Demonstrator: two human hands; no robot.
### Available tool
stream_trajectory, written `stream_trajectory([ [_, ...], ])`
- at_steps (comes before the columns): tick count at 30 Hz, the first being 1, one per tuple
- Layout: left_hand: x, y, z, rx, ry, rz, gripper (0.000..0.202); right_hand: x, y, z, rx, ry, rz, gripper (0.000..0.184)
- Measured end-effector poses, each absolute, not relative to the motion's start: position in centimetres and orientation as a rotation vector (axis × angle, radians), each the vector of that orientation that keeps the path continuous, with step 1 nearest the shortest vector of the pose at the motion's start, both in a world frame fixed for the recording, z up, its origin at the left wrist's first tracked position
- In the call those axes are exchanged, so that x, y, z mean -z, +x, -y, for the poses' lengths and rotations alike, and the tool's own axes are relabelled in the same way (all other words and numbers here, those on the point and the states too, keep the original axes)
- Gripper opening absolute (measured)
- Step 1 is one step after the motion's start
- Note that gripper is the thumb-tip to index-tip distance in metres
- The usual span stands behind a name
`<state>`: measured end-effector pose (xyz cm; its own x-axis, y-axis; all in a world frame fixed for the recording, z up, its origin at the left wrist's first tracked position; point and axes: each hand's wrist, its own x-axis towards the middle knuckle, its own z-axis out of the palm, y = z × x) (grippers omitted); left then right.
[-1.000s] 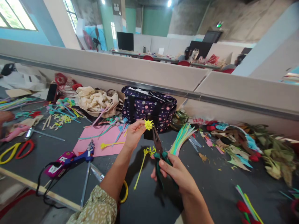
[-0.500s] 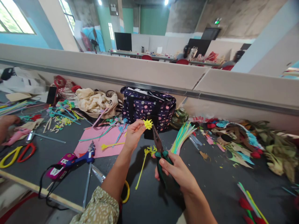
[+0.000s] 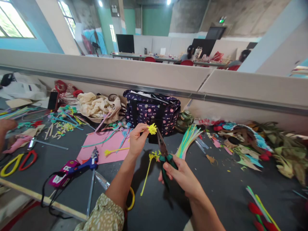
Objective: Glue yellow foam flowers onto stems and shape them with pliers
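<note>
My left hand [image 3: 139,140] pinches a small yellow flower [image 3: 152,129] made of fuzzy pipe cleaner, raised over the table. Wrapped round the green handles of long-nose pliers [image 3: 162,147] is my right hand [image 3: 182,175]. The pliers' tips point up and reach the flower's right edge; whether they grip a petal I cannot tell. Below, between my forearms, a yellow pipe-cleaner flower on a stem [image 3: 147,175] lies on the dark table. Another yellow stemmed piece [image 3: 116,150] rests on a pink sheet [image 3: 96,157] to the left.
A blue glue gun [image 3: 84,165] and scissors [image 3: 27,163] lie at left, near another person's hand [image 3: 7,128]. Behind my hands stand a patterned bag [image 3: 151,112] and a green jar [image 3: 184,121]. Pipe cleaners [image 3: 188,141] fan out to the right. Scissors [image 3: 103,181] lie partly under my left forearm.
The view has shifted very slightly. The yellow flower has turned a little in my left fingers; the pliers stay close beside it.
</note>
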<state>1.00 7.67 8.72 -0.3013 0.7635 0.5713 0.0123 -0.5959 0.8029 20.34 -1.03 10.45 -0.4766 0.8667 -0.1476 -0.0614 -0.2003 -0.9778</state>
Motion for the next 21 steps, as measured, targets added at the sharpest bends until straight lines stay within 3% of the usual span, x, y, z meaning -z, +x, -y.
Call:
stream_trajectory([
  [7, -8.41, 1.06, -7.88, -1.833, 1.104, -0.875, 0.012, -10.61, 20.97, 0.98, -2.012, -0.773, 1.193, 0.04],
  [21, -8.42, 1.52, -7.72, -1.711, 1.021, -0.791, 0.02, -9.9, 20.8, 1.07, -2.175, -0.664, 1.066, 0.045],
])
